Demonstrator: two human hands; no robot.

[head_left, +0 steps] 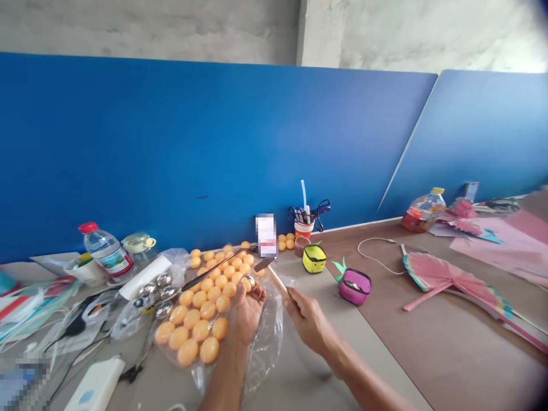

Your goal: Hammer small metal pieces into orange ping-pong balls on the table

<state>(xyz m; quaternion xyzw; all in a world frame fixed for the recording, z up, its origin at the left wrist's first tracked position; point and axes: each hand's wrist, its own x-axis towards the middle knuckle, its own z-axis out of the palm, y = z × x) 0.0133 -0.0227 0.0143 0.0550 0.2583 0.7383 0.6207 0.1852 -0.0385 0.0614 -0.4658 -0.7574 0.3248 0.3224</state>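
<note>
My left hand (247,317) is raised with its fingers curled around a small shiny ball (248,282), silvery and dark with an orange tint. In my right hand (310,317) is the pale wooden handle of a small hammer (279,281). Its dark head lies crosswise, just above and to the right of the ball, apart from it as far as I can see. Beside and behind my left hand, many orange balls (200,330) lie packed in a clear plastic bag (266,348). Several silvery balls (164,309) sit left of them.
A bottle with a red cap (109,251), a glass jar (139,245) and cables crowd the left. A yellow pouch (314,258), a purple pouch (355,286) and a pen cup (303,228) stand right of centre. Pink fans (454,279) lie farther right. A blue partition (214,142) closes the back.
</note>
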